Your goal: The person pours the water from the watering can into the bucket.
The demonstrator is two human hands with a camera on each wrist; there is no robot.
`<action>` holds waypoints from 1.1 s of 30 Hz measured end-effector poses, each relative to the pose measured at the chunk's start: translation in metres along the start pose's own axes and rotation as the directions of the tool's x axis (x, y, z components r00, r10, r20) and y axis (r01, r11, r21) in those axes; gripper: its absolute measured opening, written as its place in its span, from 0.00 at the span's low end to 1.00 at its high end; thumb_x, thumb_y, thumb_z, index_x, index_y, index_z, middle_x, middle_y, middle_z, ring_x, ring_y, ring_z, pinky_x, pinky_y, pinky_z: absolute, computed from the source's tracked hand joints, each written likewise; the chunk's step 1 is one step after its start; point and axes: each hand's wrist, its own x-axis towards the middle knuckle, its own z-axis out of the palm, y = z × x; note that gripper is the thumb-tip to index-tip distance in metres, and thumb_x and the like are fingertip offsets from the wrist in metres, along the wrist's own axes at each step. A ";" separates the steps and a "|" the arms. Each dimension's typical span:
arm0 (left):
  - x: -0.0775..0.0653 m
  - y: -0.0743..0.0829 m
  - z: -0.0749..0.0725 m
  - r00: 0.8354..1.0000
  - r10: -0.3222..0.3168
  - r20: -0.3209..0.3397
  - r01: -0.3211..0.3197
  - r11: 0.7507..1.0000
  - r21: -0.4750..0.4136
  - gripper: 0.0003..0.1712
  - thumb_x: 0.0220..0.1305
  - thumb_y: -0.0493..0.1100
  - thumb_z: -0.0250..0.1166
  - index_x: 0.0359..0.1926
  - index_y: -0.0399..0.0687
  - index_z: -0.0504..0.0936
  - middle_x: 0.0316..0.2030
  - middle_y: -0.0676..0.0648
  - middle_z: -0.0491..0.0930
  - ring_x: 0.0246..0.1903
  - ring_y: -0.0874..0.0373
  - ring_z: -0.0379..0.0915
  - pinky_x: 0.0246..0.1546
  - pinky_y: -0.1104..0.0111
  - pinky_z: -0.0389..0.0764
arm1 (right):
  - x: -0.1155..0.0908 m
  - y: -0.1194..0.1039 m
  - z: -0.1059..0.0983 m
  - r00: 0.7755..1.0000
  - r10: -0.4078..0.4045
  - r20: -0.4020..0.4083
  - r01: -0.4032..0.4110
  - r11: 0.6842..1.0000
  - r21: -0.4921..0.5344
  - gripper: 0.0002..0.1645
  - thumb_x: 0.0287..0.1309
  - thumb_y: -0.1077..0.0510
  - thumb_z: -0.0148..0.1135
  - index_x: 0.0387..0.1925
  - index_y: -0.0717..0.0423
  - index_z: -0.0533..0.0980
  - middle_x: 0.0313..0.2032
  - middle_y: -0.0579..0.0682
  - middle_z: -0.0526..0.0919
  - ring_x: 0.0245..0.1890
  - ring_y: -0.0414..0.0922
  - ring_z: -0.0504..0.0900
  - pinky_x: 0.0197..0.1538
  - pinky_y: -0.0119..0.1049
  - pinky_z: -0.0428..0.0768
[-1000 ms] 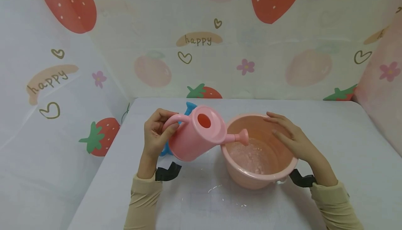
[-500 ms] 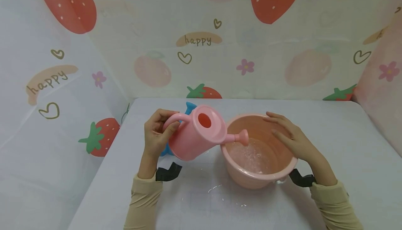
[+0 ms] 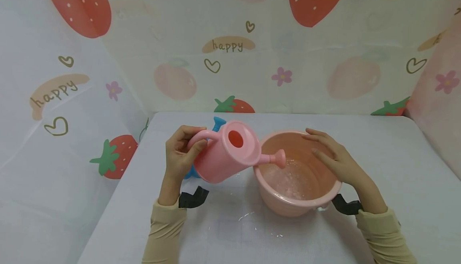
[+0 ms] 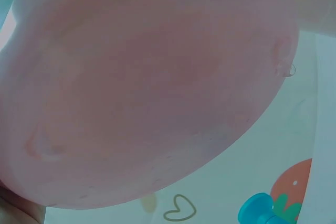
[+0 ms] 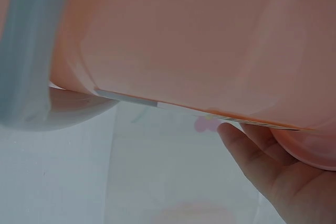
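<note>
My left hand (image 3: 180, 148) grips the looped handle of a pink watering can (image 3: 219, 160), raised and tilted to the right. Its sprinkler head (image 3: 279, 158) is over the inside of a pink bucket (image 3: 291, 208). Rippled water (image 3: 288, 180) shows at the bucket's bottom. The right hand (image 3: 333, 156) holds the bucket's right rim, thumb inside and fingers over the outside. In the right wrist view those fingers (image 5: 252, 156) lie along the outer wall below the rim. The can's base (image 4: 147, 87) fills most of the left wrist view, a water drop at its edge.
Behind the can, mostly hidden by it, stands a blue object with a flared spout (image 3: 219, 123). Water drops (image 3: 246, 216) lie on the white table (image 3: 230, 240) in front of the bucket. A strawberry-printed curtain (image 3: 309, 55) encloses the back and sides.
The watering can has shifted very slightly up and to the right. Water in the bucket keeps rippling, and the right hand and bucket stay in place.
</note>
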 end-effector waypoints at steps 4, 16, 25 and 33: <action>-0.001 -0.001 0.000 1.000 0.009 0.000 -0.009 1.000 -0.020 0.21 0.57 0.45 0.66 0.42 0.31 0.76 0.39 0.53 0.82 0.38 0.59 0.78 0.39 0.71 0.80 | 0.000 0.000 0.000 1.000 -0.003 0.000 0.003 1.000 -0.001 0.25 0.63 0.62 0.53 0.61 0.47 0.68 0.66 0.51 0.61 0.68 0.44 0.55 0.61 0.63 0.59; 0.000 0.000 0.000 1.000 0.010 0.000 -0.010 1.000 -0.022 0.19 0.57 0.46 0.66 0.44 0.35 0.78 0.39 0.53 0.82 0.39 0.59 0.77 0.39 0.71 0.80 | 0.000 -0.003 -0.001 1.000 0.003 0.001 -0.003 1.000 -0.006 0.26 0.63 0.63 0.53 0.61 0.45 0.68 0.66 0.51 0.61 0.68 0.47 0.55 0.60 0.62 0.60; 0.000 0.002 0.000 1.000 0.012 0.011 -0.012 1.000 -0.025 0.18 0.58 0.45 0.65 0.44 0.37 0.78 0.40 0.54 0.82 0.39 0.59 0.77 0.39 0.71 0.80 | 0.000 -0.001 0.000 1.000 0.004 0.000 -0.004 1.000 -0.005 0.25 0.63 0.63 0.53 0.61 0.45 0.68 0.67 0.50 0.61 0.68 0.44 0.55 0.61 0.63 0.58; 0.001 0.002 0.000 0.999 0.031 0.021 -0.030 0.999 -0.018 0.19 0.58 0.46 0.65 0.45 0.36 0.77 0.40 0.53 0.81 0.40 0.59 0.77 0.40 0.72 0.80 | -0.001 -0.001 0.000 1.000 0.005 -0.001 -0.005 1.000 -0.006 0.25 0.63 0.63 0.53 0.61 0.46 0.67 0.66 0.47 0.61 0.68 0.42 0.55 0.61 0.61 0.59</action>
